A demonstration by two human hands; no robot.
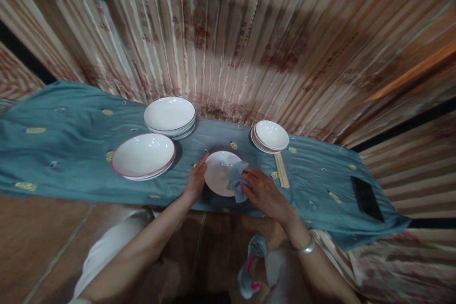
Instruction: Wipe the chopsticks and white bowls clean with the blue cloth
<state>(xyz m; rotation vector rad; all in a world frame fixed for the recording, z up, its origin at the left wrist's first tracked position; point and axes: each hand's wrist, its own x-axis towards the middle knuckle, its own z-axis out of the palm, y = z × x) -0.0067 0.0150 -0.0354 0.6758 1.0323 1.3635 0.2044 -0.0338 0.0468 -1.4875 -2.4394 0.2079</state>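
A white bowl (pixel 215 175) is in front of me near the table's front edge, slightly tilted. My left hand (pixel 196 179) grips its left rim, the thumb along the edge and the other fingers partly hidden. In my right hand (pixel 265 192) is a bunched light blue cloth (pixel 238 180), pressed to the right inner side of the bowl. To the left sit a stack of red-rimmed plates (pixel 142 154) and, behind it, a stack of dark-rimmed plates (pixel 170 114). Small stacked bowls (pixel 271 135) stand back right.
Wooden chopsticks (pixel 281 170) lie in front of the small bowls. A dark phone (pixel 366 198) rests at the right end of the teal tablecloth (pixel 78 152). A pleated, patterned curtain (pixel 221 38) hangs right behind the table.
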